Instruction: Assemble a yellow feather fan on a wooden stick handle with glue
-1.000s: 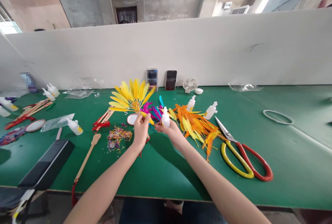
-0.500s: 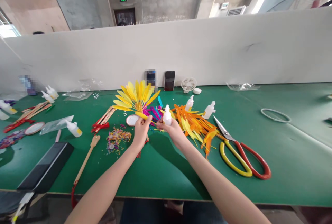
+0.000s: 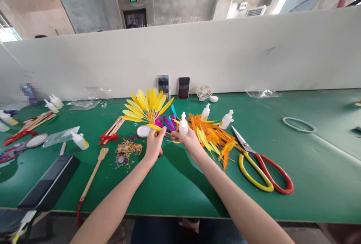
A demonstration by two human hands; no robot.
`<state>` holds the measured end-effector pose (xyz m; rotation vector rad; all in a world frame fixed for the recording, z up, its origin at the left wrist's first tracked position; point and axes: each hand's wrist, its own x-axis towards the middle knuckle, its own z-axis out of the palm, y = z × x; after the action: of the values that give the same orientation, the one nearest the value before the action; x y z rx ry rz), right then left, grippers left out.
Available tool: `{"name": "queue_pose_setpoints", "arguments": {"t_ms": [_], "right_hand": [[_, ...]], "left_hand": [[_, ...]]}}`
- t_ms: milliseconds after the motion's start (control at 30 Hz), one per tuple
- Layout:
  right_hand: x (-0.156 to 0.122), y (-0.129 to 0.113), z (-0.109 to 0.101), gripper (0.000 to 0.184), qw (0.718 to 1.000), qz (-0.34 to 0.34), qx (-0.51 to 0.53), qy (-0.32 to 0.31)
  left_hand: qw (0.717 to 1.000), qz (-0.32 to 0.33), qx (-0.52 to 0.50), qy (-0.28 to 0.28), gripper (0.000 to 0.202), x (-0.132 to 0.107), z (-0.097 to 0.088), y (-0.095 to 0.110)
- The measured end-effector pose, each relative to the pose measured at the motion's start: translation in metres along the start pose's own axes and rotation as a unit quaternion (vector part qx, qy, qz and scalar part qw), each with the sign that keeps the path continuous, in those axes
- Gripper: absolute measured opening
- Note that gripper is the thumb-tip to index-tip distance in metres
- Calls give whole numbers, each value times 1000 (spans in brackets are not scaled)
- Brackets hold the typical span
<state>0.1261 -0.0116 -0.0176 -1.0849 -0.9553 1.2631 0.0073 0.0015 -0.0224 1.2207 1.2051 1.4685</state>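
Observation:
A single yellow feather [image 3: 154, 127] is pinched between the thumb and finger of my left hand [image 3: 153, 144]. My right hand [image 3: 190, 142] is closed around a white squeeze bottle [image 3: 183, 124] whose nozzle points up. Its fingertips meet near the quill end of that feather; whether they grip the quill is too small to tell. Just beyond my left hand spreads a fan of yellow feathers [image 3: 148, 106], its lower part hidden. Purple and blue feathers [image 3: 169, 122] lie behind the hands. Orange and yellow loose feathers [image 3: 216, 134] are heaped beside my right hand.
Large scissors [image 3: 258, 161] lie at the right, near two more white bottles [image 3: 226, 119]. Left of my hands are a small round dish [image 3: 143, 131], colourful scraps [image 3: 127, 153], wooden sticks [image 3: 113, 129] and a black box [image 3: 50, 182]. Phones [image 3: 184, 87] and a fan [image 3: 204, 92] stand against the partition.
My right hand and the bottle have shifted slightly right and up. The feather in my left hand has tilted a little. The feather fan has hardly moved.

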Motion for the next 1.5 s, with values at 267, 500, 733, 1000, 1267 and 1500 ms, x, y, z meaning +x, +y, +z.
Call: {"name": "queue_pose_setpoints", "arguments": {"t_ms": [267,500,733,1000,1267,1500], "right_hand": [[2,3,0,29,1000,-17,-5,-5],[2,1,0,23,999,-39,-19,-22],[5,0,-3,19,997,-44,-50,-37],[5,0,-4,18,995,-62,-82,-18],[3,-7,-9,24,991,84,45,-94],[2,-4,-6,23,998,44,25,-48]], "left_hand": [[1000,10,1,10,41,2,-2,3],[1000,4,-3,12,44,3,-3,2],[1000,-16,3,-2,40,2,-2,4],[999,-13,27,-17,36,1,-1,4],[997,8,30,-68,37,0,-2,11],[999,27,36,-26,38,3,-3,6]]}}
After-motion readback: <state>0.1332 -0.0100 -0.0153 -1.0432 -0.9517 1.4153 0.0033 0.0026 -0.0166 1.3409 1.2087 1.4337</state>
